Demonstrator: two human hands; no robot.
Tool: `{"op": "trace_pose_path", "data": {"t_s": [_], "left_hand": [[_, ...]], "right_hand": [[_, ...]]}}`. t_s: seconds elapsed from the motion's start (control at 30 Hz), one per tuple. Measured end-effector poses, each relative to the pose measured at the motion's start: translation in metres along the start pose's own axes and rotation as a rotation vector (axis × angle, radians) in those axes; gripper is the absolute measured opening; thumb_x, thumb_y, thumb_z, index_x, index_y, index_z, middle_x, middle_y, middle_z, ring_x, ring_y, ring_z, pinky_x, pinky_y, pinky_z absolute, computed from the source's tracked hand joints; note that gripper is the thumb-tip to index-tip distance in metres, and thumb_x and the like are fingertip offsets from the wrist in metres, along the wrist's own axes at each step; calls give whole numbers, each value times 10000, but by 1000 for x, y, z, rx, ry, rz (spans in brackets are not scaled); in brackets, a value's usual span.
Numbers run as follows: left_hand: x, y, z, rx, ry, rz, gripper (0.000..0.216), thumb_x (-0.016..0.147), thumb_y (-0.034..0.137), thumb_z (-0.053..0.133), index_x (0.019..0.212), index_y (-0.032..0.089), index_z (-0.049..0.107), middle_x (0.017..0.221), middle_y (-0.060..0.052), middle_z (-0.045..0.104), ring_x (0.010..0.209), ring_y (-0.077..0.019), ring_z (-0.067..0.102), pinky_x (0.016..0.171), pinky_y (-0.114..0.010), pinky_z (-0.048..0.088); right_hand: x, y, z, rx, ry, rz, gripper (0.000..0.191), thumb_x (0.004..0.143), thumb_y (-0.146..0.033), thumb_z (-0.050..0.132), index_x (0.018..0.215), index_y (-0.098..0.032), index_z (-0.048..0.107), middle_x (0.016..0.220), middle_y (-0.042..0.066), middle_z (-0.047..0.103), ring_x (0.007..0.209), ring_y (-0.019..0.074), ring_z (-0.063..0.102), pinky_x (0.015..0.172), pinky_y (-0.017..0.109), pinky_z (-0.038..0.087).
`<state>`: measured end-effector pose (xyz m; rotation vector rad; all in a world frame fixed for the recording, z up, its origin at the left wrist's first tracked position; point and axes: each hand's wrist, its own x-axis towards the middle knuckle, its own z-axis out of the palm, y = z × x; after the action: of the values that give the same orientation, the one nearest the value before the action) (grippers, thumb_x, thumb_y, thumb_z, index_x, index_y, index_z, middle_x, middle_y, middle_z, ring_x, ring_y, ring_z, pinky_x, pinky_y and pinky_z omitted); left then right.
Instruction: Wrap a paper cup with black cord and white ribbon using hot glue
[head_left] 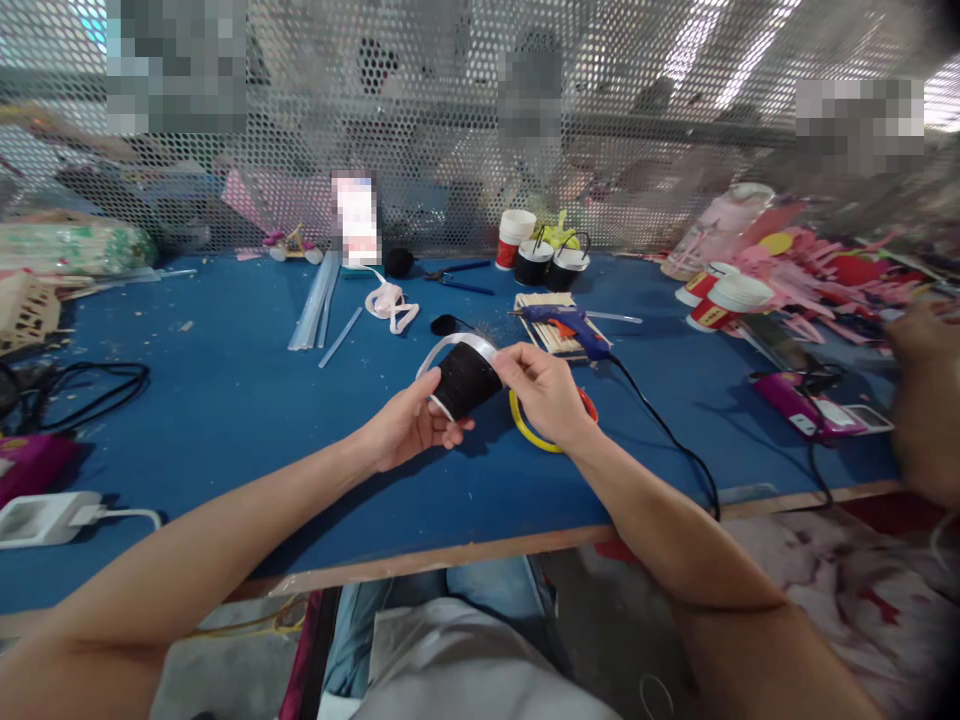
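Observation:
A black-wrapped paper cup (468,381) lies tilted in my left hand (411,420), its fingers and thumb closed around the lower end. My right hand (541,392) pinches a white ribbon (452,340) at the cup's upper right edge. From there the ribbon runs along the rim and loops to the left, toward my left thumb. Under my right wrist lies a yellow and red ring (537,437), partly hidden. Just behind the cup is a small black round piece (444,325). A blue glue gun (571,326) rests on wooden sticks (546,300) beyond my right hand.
Clear glue sticks (313,305), pink ribbon (391,303) and pliers (459,276) lie behind. Black-wrapped cups (533,264) stand at the back by the mesh screen (442,120). The glue gun's cord (666,432) crosses the right side. Another person's arm (930,400) is at far right.

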<state>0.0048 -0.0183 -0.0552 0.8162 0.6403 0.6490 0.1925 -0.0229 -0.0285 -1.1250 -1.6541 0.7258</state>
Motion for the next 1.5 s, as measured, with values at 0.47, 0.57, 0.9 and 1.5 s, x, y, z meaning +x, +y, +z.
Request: {"op": "trace_pose_path", "data": {"t_s": [0.47,0.57,0.9,1.5], "left_hand": [[-4,3,1,506,159,306,437,729,465,664,926,158,422,678,6,581,567,-129,605,551,-252,478],[-3,3,-3,615,157,329,433,734,448,660,944,157,417,698,15,554,578,-124,599,551,-246,480],[-4,4,-12,978,260,440,483,699,458,688,1029,173,479,745,13,547,612,-114,500,546,-216,394],[-7,15,-10,910,292,739,253,833,409,546,842,158,574,1084,-100,545,1030,-207,533,906,-351,423]], "right_hand": [[2,-1,0,-56,-36,-20,211,846,-378,523,751,-196,572,677,0,557,614,122,479,584,267,378],[2,-1,0,-52,-54,5,213,840,-366,529,727,-188,562,647,-8,531,593,114,454,567,259,367],[2,-1,0,-3,-117,64,248,832,-401,534,740,-173,571,630,-10,515,584,107,446,557,251,371],[-6,3,11,-185,-25,-169,148,859,-299,529,753,-197,544,781,24,574,770,145,542,719,281,430]]}}
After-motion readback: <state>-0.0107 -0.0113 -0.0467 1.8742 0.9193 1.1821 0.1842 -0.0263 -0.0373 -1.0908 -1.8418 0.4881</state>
